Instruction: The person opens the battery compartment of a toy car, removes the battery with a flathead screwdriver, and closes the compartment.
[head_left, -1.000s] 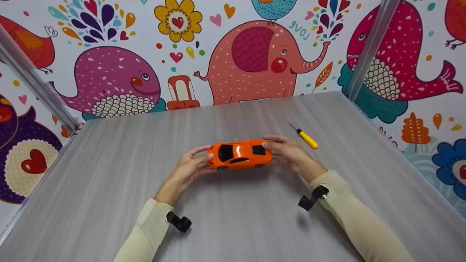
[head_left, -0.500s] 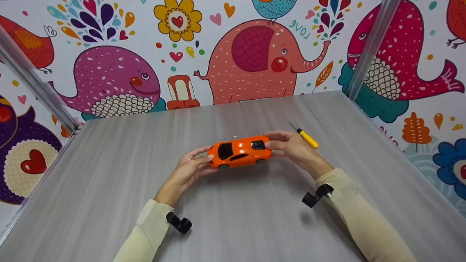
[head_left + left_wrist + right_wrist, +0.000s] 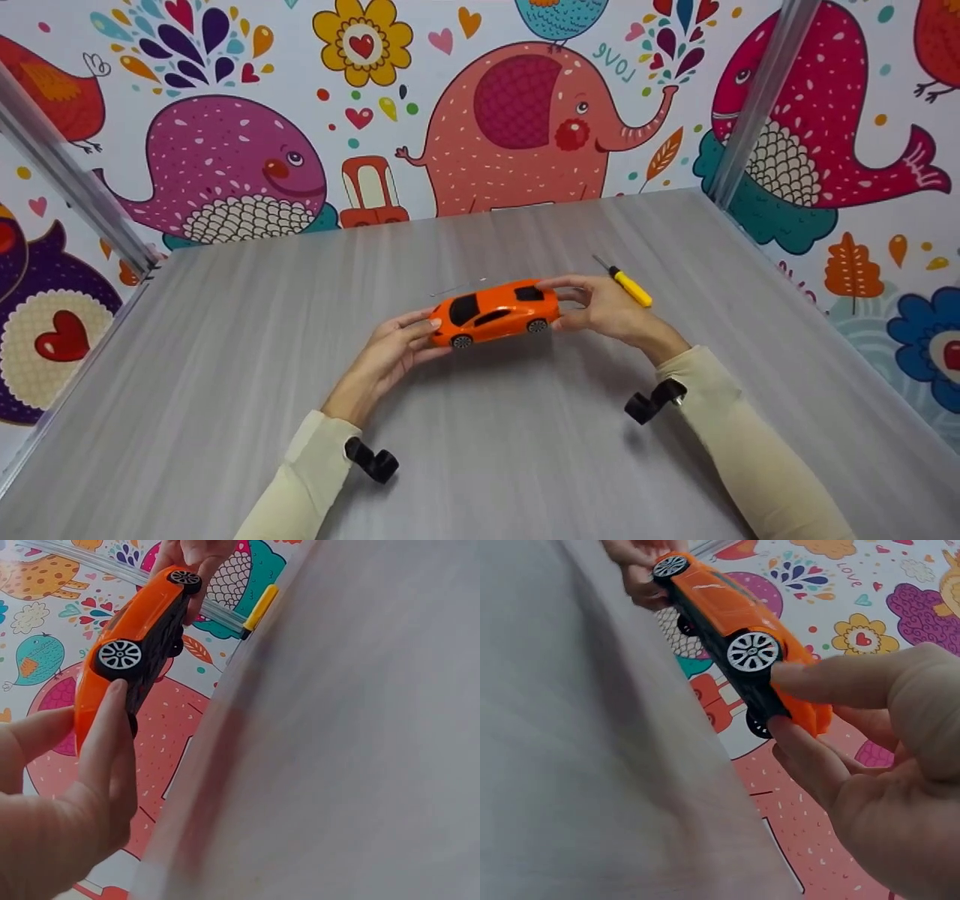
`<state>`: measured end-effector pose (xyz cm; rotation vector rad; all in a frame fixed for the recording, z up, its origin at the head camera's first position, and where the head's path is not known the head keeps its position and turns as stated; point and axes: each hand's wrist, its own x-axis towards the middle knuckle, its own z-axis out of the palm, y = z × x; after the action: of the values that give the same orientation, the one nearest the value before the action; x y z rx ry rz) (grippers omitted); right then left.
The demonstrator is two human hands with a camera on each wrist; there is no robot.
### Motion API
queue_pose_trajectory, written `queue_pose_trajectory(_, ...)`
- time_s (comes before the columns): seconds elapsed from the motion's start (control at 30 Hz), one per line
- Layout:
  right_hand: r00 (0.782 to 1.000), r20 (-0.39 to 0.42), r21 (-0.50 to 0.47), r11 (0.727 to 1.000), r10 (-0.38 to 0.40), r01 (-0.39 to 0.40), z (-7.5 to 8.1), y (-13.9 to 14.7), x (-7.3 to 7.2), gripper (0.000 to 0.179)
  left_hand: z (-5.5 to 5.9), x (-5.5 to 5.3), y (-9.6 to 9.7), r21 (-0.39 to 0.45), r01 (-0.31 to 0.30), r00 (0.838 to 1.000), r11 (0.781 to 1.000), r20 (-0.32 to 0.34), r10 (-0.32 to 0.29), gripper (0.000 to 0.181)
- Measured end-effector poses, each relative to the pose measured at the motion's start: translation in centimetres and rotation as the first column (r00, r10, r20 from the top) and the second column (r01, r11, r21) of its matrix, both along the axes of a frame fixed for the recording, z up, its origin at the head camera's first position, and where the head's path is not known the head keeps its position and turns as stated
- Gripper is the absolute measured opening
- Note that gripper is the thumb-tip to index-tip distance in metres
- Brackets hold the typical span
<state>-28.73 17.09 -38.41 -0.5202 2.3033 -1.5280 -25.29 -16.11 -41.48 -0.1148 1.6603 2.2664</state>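
An orange toy car (image 3: 495,311) with black windows is held up off the table between both hands, its near side with two spoked wheels facing me. The left hand (image 3: 390,349) pinches the front end, thumb on top and fingers beneath; the left wrist view shows the wheel (image 3: 120,655) beside its fingertips. At the rear end, the right hand (image 3: 607,311) grips the car between thumb and fingers. In the right wrist view the thumb touches near the rear wheel (image 3: 753,652), and the car's dark underside (image 3: 735,679) shows.
A yellow-handled screwdriver (image 3: 630,287) lies on the grey wood-grain table (image 3: 480,450), beyond the right hand. Behind the car is a small thin object (image 3: 457,288), too faint to make out. Cartoon-printed walls (image 3: 517,127) with metal posts (image 3: 765,105) enclose the table.
The car's rear end has risen and the car has tilted, showing more of its near side and wheels. The right hand has shifted its grip on the rear; the left hand stays nearly put.
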Motion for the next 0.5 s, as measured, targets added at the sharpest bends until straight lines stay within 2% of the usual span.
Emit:
queue_pose_trajectory(0.17, 0.995, -0.101, 0.036, 0.999, -0.007, 0.011, -0.09, -0.14, -0.02, 0.058, 0.15, -0.1, 0.2, 0.005, -0.009, 1.0, 1.0, -0.006, 0.009, 0.05)
queue_pose_trajectory(0.33, 0.983, -0.183, 0.007, 1.0, -0.007, 0.008, -0.29, -0.19, -0.07, 0.054, 0.44, 0.01, 0.13, 0.007, -0.025, 1.0, 1.0, -0.014, 0.025, 0.049)
queue_pose_trajectory(0.5, 0.955, -0.295, 0.036, 0.999, 0.016, -0.006, -0.72, -0.28, -0.1, 0.051, 0.58, 0.27, -0.14, -0.04, -0.04, 0.999, 0.998, -0.02, 0.039, 0.048)
